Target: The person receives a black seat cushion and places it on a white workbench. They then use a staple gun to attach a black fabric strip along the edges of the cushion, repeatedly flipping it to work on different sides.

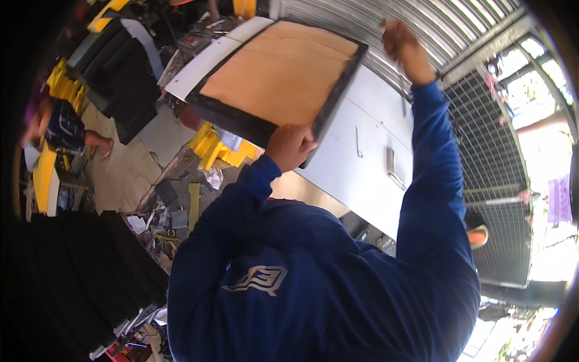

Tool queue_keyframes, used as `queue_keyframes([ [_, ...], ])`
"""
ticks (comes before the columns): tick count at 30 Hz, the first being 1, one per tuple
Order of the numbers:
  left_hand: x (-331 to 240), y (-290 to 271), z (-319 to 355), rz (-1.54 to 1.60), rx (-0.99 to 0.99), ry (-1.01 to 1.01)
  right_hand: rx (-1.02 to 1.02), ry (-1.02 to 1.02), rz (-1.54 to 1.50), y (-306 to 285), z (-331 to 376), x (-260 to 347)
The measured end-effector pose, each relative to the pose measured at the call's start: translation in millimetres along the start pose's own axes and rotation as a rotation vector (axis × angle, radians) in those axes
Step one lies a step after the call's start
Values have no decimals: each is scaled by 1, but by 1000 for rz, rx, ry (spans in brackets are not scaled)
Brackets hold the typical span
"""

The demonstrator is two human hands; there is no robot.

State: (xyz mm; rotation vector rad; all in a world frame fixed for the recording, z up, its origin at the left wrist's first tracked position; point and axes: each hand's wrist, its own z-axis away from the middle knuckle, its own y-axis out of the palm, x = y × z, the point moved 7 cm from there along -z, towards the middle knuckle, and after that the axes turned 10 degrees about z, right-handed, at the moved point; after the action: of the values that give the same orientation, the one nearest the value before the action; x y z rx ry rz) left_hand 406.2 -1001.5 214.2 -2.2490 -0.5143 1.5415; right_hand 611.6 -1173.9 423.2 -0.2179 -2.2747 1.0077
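Observation:
A panel with a tan, wood-like middle (283, 69) and a wide black border lies across the white table (347, 136). My left hand (291, 146) is closed at the panel's near corner, its fingers curled on the black edge. Off to the right, my right hand (403, 45) is raised in front of the corrugated metal wall, apart from the panel. Motion smears its fingers, and I cannot make out anything in them. On the tabletop beside the panel lie a thin hooked metal rod (359, 143) and a small grey metal tool (392, 168).
Corrugated metal (464, 27) stands behind the table, and wire mesh (491, 145) is at the right. Black sheets (78, 271) are stacked at lower left. Yellow pieces (220, 149) and scraps lie under the table's left end. Another person's leg (98, 142) shows far left.

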Motion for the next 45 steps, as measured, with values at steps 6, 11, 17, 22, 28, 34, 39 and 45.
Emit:
queue_keyframes([
  [6,25,62,49,-189,-227,-43,-47,597,76,68,258,-112],
  [11,24,53,51,-279,10,-24,-157,781,173,112,373,-158],
  [17,14,23,47,-438,67,65,-207,980,371,145,404,-190],
  [22,22,19,48,-302,-47,-16,-218,636,561,138,342,-135],
  [28,41,21,36,-372,165,-76,112,143,-122,178,264,-8],
  [34,47,19,9,-366,368,14,14,310,176,221,248,46],
  [39,45,27,-7,-336,563,133,-90,461,-5,228,258,27],
  [45,57,48,-19,-294,833,393,-272,593,35,223,271,38],
])
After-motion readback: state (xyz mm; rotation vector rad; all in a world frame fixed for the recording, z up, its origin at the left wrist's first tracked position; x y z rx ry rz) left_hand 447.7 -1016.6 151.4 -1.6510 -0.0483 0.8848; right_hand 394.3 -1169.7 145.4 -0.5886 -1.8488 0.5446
